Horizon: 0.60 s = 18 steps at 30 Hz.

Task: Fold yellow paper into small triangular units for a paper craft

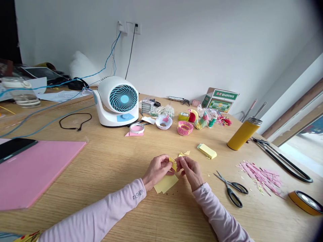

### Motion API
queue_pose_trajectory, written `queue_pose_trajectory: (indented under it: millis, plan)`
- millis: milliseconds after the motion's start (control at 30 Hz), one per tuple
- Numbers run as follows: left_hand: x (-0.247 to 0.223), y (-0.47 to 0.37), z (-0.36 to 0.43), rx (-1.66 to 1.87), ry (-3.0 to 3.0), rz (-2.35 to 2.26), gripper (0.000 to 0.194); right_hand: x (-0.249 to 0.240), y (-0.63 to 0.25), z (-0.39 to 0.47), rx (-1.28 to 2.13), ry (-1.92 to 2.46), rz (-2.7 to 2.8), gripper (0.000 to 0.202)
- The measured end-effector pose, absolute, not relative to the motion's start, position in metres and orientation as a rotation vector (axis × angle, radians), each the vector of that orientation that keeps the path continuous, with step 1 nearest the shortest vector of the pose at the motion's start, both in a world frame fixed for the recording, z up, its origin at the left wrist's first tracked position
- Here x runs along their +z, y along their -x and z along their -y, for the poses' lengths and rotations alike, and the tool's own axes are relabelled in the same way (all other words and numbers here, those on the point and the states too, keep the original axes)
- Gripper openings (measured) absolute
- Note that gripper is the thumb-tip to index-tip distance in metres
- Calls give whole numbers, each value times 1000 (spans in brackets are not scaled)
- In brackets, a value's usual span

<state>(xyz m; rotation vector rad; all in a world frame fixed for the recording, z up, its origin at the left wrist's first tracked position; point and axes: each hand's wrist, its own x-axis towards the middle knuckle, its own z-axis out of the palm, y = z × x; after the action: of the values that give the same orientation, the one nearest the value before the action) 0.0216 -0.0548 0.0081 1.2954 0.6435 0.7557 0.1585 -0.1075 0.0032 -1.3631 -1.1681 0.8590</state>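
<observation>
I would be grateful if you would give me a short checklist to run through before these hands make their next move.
1. Left grip holding the folded yellow paper: ok, pinched between thumb and fingers.
2. Right grip touching that paper: cannot tell; the fingertips are right beside it.
3. Yellow sheets near the hands: ok, on the table just below them.
4. Scissors shut: not ok, the blades are spread.
5. Pink scraps apart from the yellow sheets: ok, right of the scissors.
6. Fan switched off: cannot tell.

yellow paper (pixel 173 163) | small, folded | tilted | held between left hand (pixel 158 168) and right hand (pixel 191 170)
</observation>
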Motion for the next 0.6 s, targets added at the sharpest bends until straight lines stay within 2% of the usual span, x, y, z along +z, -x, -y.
queue_pose_trajectory:
  millis: [233,433,600]
  plan:
    - [4,-23,53,801,-1277,-629,13,-2,-160,108,1062,1361,1133,39]
    - [-4,-24,50,824,-1331,-625,14,-3,-162,109,1012,1408,1220,40]
    - [-9,-22,50,829,-1537,-663,21,-6,-163,109,894,1470,1293,34]
